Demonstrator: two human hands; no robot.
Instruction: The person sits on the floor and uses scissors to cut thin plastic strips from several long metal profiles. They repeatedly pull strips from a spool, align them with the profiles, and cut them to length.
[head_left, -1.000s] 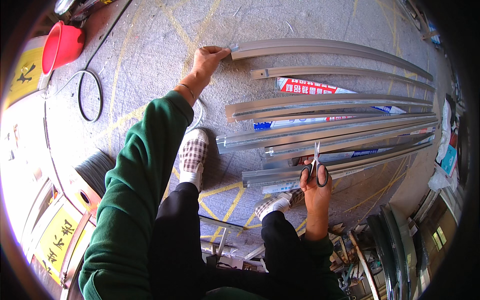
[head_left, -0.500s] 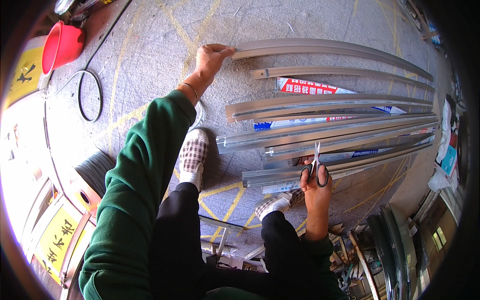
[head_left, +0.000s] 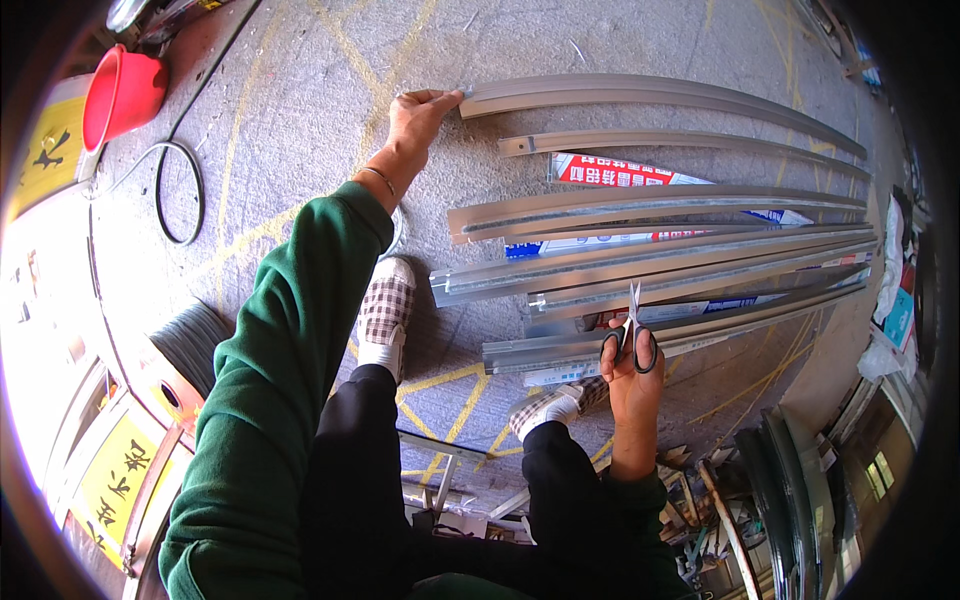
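The left hand point(head_left: 418, 122) pinches the near end of the top strip point(head_left: 640, 92), which runs off to its right, while the right hand point(head_left: 633, 392) grips scissors point(head_left: 631, 316) with nothing visibly cut, and the other strips point(head_left: 560, 212) lie untouched beyond its fingers.

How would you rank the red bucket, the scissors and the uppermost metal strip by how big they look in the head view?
Uppermost metal strip, largest by far
Red bucket
Scissors, smallest
Apparent size only.
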